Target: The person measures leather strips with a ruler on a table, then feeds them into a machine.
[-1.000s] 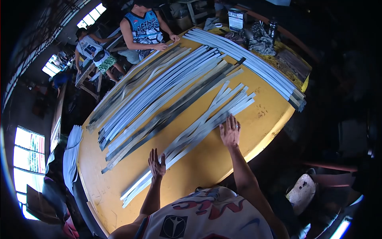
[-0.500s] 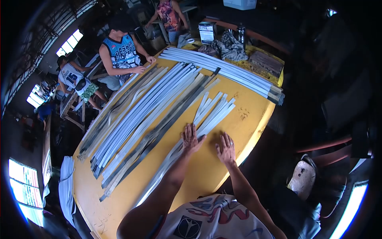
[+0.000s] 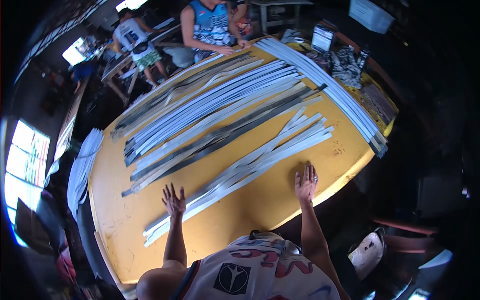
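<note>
On a yellow table (image 3: 240, 212) lie long flat strips in several groups. The nearest bundle of white and grey strips (image 3: 260, 156) runs diagonally in front of me. My left hand (image 3: 174, 202), fingers spread, is at the lower left part of this bundle and grips nothing. To the right of the bundle, my right hand (image 3: 306, 186) is over the bare tabletop near the table's edge, fingers extended, with a ring on one finger. Farther back are dark and tan strips (image 3: 225, 132) and a wide group of white strips (image 3: 210, 105).
White strips (image 3: 320, 82) line the far right edge, near a box (image 3: 322, 39) and crumpled cloth (image 3: 346, 67). A person in a blue jersey (image 3: 212, 25) has hands at the far edge. Another person (image 3: 134, 37) works behind. A white bundle (image 3: 84, 162) hangs at left.
My left hand has moved left along the near bundle, away from my right hand, and its fingers have spread. My right hand stays near the right edge. The view has turned left.
</note>
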Available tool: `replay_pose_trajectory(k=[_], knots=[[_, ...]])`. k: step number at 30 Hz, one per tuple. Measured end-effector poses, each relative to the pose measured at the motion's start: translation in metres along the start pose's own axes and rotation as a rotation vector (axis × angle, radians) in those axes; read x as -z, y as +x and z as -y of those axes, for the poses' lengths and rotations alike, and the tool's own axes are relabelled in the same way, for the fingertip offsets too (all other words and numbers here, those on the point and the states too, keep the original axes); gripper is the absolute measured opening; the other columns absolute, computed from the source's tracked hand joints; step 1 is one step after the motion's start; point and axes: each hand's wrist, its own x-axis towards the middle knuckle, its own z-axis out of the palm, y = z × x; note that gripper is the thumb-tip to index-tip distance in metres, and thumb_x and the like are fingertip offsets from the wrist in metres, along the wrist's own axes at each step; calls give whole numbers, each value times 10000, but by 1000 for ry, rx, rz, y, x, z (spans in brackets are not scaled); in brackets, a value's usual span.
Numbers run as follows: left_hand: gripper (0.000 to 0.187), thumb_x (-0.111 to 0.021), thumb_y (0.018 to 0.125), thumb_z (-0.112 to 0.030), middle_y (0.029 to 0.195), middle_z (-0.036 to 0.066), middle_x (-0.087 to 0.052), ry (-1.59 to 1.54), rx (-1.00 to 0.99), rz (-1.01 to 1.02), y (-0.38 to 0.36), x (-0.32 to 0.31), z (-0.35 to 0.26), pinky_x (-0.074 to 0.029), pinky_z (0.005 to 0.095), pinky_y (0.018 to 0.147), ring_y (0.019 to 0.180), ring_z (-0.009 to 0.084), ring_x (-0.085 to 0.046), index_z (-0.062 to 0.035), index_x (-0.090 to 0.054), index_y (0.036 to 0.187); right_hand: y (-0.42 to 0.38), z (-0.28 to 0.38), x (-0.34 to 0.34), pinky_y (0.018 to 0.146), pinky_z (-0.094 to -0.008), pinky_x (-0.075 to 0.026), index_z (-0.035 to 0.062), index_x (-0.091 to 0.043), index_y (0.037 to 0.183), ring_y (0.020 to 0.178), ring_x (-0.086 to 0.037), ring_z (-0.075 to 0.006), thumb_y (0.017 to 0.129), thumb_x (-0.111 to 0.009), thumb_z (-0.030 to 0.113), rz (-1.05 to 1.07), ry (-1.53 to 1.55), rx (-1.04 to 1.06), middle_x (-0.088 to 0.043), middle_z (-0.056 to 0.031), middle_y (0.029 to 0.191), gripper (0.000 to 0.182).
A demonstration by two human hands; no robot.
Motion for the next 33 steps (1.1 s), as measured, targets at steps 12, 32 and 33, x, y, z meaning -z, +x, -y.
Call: replay_pose_trajectory(k=[12,32,33], knots=[[742,-423,973,-643,1597,126,-336,-118,199,-159,-82,-21,106,-132,557,1228,1493,276,-283,-125,-421,1504,21,-42,-37,1057,-464,-456,-55,-598,1306,1258,-560,-387,1031,-522,357,-182,16,301,-587,-231,1372,501],[756,-374,1036,-552,1668,182,-139,-369,371,-425,-152,-29,99,-178,537,1233,1538,347,-164,-119,-149,1614,32,161,-96,1043,-490,-428,-24,-528,1357,1243,-546,-369,1044,-502,360,40,594,759,-526,-220,1396,496],[724,-356,1051,-534,1668,186,-134,-466,325,-503,-157,-27,101,-178,520,1236,1535,355,-171,-127,-153,1615,16,207,-82,1046,-490,-423,-30,-527,1354,1243,-542,-371,1045,-501,356,75,666,799,-524,-228,1391,495]])
